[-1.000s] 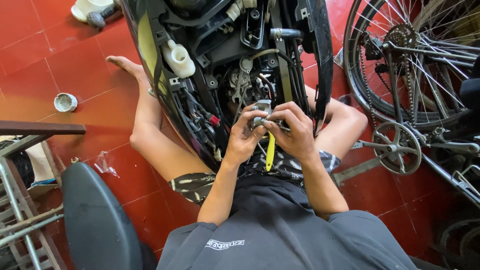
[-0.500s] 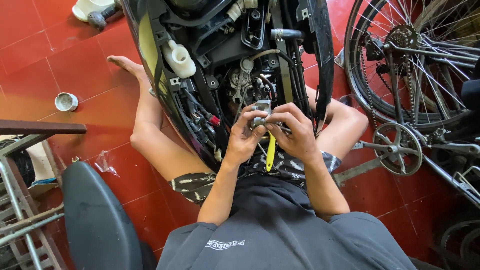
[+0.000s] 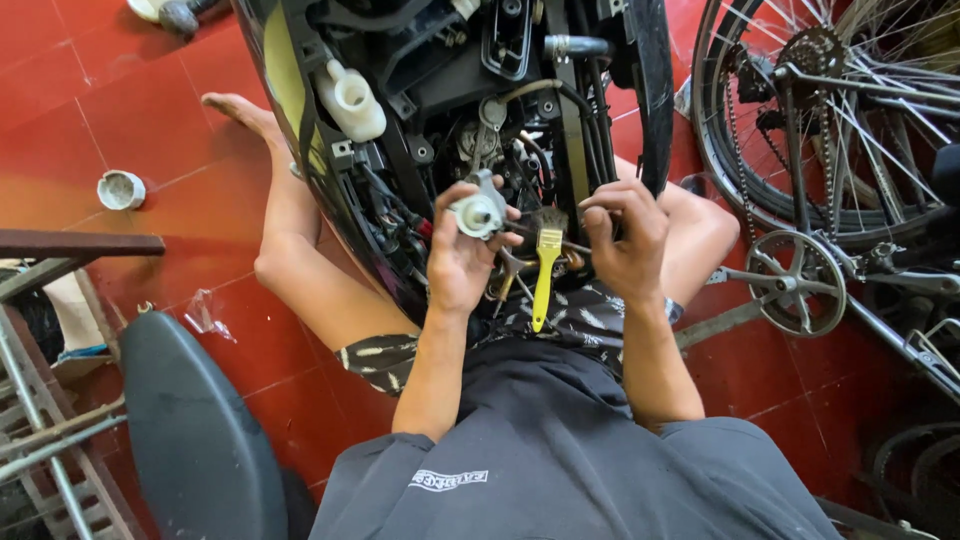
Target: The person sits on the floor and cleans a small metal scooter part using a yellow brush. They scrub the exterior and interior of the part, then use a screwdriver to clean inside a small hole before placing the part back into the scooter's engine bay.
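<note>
Separating from their earlier joined position at the centre of the frame, the two hands now work apart. A second ago both hands were pressed together over one small part, with the yellow-handled brush hanging just below them. Now the left hand point(image 3: 462, 262) has lifted and turned, and its fingers are clamped around a small grey metal component point(image 3: 478, 212) with a round pale face, held up toward the camera. The right hand point(image 3: 625, 240) has moved toward the right of centre; its fingertips are pinched together on something thin, possibly a cable or a small fitting, too small to identify. The yellow-handled brush point(image 3: 545, 275) stands upright between the two hands, bristles uppermost; which hand supports it cannot be told.

In judgement, the component has come free of the assembly or has been raised for inspection, so the work appears to have passed from joint manipulation to a one-handed hold.

Behind the hands, the open underside of a scooter body point(image 3: 450, 110) fills the upper centre, with a white plastic reservoir point(image 3: 350, 100) at upper left of centre. The person sits on a red tiled floor point(image 3: 90, 110), one bare foot extended toward the upper left. A small white cap point(image 3: 121, 189) lies on the tiles at left. A bicycle wheel and chainring point(image 3: 800, 270) occupy the right side. A dark padded seat point(image 3: 195, 430) sits at lower left.
</note>
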